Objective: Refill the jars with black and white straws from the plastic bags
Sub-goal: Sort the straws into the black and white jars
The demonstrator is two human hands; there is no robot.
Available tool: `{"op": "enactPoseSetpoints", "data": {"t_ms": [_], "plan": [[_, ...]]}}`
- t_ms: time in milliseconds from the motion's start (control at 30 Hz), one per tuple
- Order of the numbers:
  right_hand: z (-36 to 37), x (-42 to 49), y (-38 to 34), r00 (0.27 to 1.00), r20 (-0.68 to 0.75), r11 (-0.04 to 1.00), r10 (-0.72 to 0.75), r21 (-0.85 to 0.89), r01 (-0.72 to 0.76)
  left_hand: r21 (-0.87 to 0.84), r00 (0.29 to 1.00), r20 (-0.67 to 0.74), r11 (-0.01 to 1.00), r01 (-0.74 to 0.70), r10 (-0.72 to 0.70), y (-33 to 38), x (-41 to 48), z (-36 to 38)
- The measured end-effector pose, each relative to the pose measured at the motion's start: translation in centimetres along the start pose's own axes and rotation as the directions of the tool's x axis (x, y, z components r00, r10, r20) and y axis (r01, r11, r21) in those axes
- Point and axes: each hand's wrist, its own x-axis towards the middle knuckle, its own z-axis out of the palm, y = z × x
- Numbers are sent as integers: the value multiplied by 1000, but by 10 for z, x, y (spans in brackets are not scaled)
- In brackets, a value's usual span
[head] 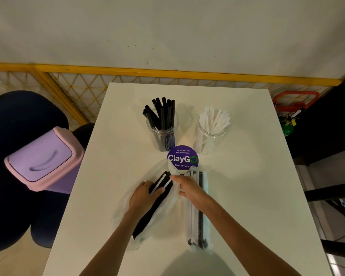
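1. Two clear jars stand side by side, a little apart, on the far half of the white table [247, 176]. The black-straw jar [163, 134] is on the left and the white-straw jar [212, 136] on the right. Both are part-filled, and their straws lean loosely.
2. A round purple sticker [182, 158] lies flat just in front of the gap between the jars. A pink and purple bin [42, 158] stands beyond the table's left edge.
3. Two thin plastic bags lie lengthwise on the near half, with their mouths toward the jars. The left bag [121, 206] holds mostly black straws [147, 218] and a few white ones. The right bag [196, 226] holds white and black mixed.
4. The left hand [141, 198] is inside the left bag's mouth, fingers and thumb curled round a bundle of straws. The right hand [189, 190] seems to pinch the film at that mouth, though motion blur hides the exact hold.
5. The straws are likely very light, smooth and fairly stiff. A loose bundle would probably fan out or slide apart, so a grip round its middle seems safest.
6. The film looks soft, clingy and slippery. Holding its edge back should let the straws come out without dragging the bag along.
7. The jars look light and top-heavy with straws. Lowering a bundle straight down should be less likely to tip one.
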Motion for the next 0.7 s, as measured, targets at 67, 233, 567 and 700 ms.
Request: {"op": "enactPoseSetpoints", "data": {"t_ms": [67,233,567,700], "plan": [[-1,0,0,1000,9,1000,-4,15,4,-5,999,-52,1000,-16,16,-2,-2,1],[-1,-1,-1,1000,23,999,-20,33,20,93,994,-106,995,-32,42,-4,-3,9],[-1,-3,-4,998,38,998,-41,52,39,252,991,-87,960,124,-105,5,11,6],[-1,-4,-6,999,32,999,-37,33,36,217,986,-38,962,168,-163,7,17,0]]}}
